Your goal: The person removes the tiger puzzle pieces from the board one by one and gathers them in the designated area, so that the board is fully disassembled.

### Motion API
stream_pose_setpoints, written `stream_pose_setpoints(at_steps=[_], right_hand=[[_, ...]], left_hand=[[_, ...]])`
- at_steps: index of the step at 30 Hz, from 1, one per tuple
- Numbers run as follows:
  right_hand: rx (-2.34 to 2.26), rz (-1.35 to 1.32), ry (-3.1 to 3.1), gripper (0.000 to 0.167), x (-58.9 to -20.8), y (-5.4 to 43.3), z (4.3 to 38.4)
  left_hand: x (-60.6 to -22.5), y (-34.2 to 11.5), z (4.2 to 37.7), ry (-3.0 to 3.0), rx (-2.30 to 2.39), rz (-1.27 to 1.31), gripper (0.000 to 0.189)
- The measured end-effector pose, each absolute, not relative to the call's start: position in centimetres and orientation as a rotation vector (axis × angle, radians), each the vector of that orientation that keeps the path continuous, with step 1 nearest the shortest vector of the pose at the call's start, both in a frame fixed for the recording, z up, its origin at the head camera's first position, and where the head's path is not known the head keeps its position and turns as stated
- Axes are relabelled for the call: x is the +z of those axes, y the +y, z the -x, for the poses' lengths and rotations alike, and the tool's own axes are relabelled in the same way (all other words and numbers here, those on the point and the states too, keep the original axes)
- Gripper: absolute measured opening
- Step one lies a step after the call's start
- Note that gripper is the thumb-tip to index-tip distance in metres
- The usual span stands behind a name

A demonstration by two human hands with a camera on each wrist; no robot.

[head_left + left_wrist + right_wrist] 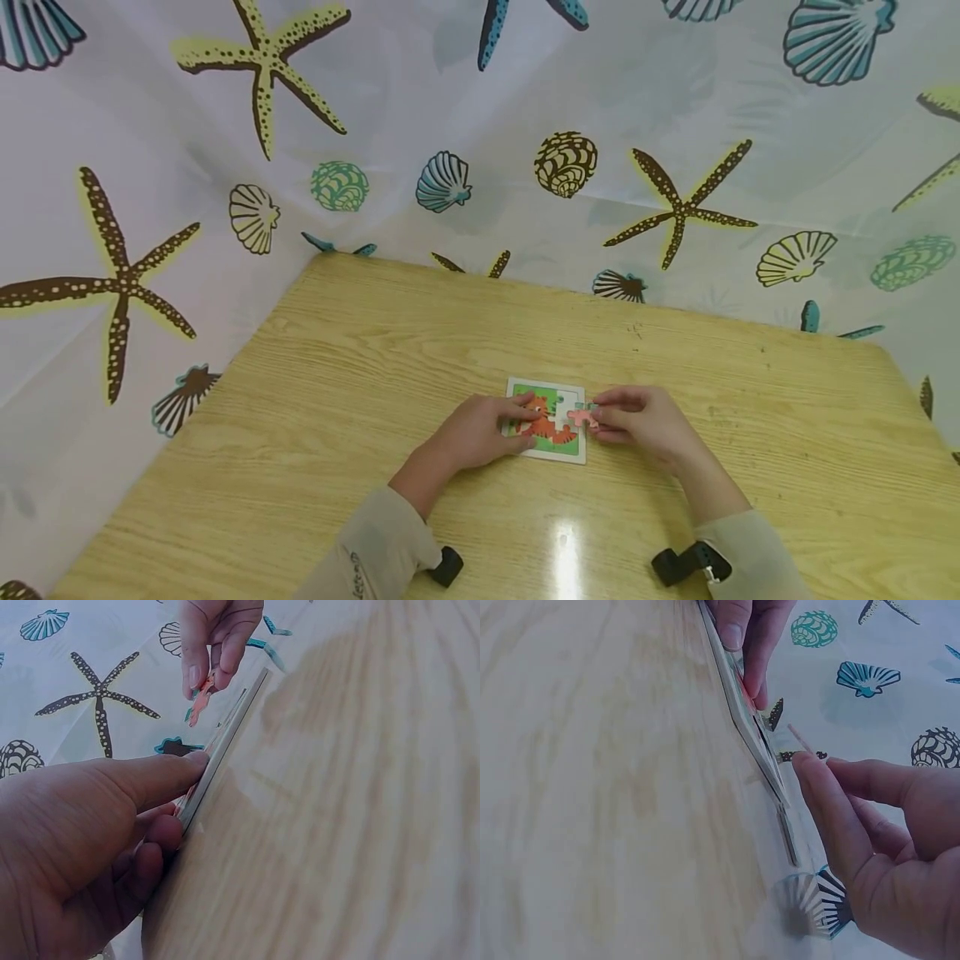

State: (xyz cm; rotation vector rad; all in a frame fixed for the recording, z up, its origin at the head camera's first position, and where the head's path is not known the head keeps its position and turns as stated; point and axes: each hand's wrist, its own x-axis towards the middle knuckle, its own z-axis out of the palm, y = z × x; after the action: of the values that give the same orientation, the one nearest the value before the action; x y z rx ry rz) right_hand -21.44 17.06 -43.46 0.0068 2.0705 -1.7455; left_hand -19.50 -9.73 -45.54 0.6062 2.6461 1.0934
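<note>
A small square jigsaw board (pixel 566 402) lies on the table, with an orange tiger on green and a white gap at its upper right. My left hand (pixel 483 429) rests over its left side, fingers extended across the picture and thumb near the front edge. My right hand (pixel 645 421) pinches a pink-orange puzzle piece (pixel 581 416) between thumb and fingertips at the board's right edge. In the left wrist view that piece (pixel 199 705) is raised above the board. The right wrist view shows a thin flat piece (pixel 788 836) on the table beside the board.
The wooden table (pixel 360 367) reaches to a white cloth (pixel 495 225) printed with starfish and shells at the back and sides. Black wrist devices, left (pixel 447 567) and right (pixel 678 567), sit at the sleeves.
</note>
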Motion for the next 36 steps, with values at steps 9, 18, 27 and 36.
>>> stream_pose_setpoints(at_steps=[9,18,27,36], right_hand=[[-1.769,-0.002,2.083,0.032,-43.4,17.8,20.9],[-1.766,-0.03,2.133,0.032,-43.2,19.3,21.4],[-1.79,-0.155,2.136,0.038,-42.4,20.6,21.7],[-1.771,-0.196,2.192,0.037,-42.6,21.2,22.0]], left_hand=[[-45.7,-9.5,19.4,2.64,1.109,-0.604,0.04],[-45.5,-9.3,19.3,2.644,1.122,-0.57,0.04],[-45.4,-9.2,19.5,2.648,1.11,-0.576,0.041],[-45.4,-9.2,19.5,2.643,1.121,-0.565,0.042]])
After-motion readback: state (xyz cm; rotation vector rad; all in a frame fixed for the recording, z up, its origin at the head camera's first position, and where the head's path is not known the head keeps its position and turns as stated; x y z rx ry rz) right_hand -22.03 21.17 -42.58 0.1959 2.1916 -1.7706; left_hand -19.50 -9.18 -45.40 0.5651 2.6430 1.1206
